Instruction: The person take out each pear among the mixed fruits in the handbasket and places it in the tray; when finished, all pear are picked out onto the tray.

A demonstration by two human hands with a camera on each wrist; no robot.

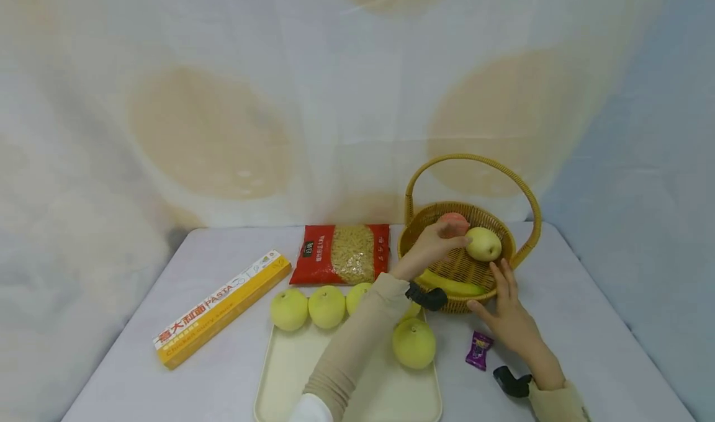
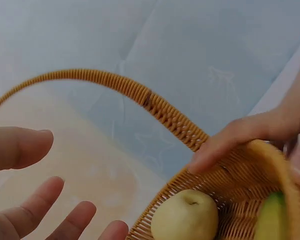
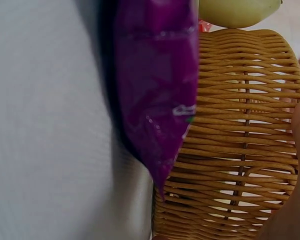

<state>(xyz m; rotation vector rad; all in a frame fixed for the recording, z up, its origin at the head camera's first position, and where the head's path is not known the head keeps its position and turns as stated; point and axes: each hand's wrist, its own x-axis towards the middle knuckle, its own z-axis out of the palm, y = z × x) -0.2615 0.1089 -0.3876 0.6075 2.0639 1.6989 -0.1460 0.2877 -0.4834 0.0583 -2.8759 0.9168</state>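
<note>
A wicker basket (image 1: 458, 279) with a tall arched handle holds a pale yellow apple-like fruit (image 1: 483, 244), a reddish-pink round fruit (image 1: 455, 222) and a banana (image 1: 451, 283). My left hand (image 1: 432, 245) hovers over the basket, its fingertips spread. Nothing lies between those fingers in the left wrist view, where the pale fruit (image 2: 185, 216) sits apart from them. My right hand (image 1: 511, 319) grips the basket's near right rim, fingers over the edge and thumb outside. A purple candy wrapper (image 3: 157, 85) fills much of the right wrist view, beside the basket's woven wall (image 3: 240, 125).
A cream tray (image 1: 268, 372) with several yellow-green fruits (image 1: 414, 344) stands in front, partly under my left forearm. Behind it lies a red pasta bag (image 1: 357, 254). At left is a yellow and white pasta box (image 1: 223, 310). The purple candy (image 1: 479, 350) lies near my right wrist.
</note>
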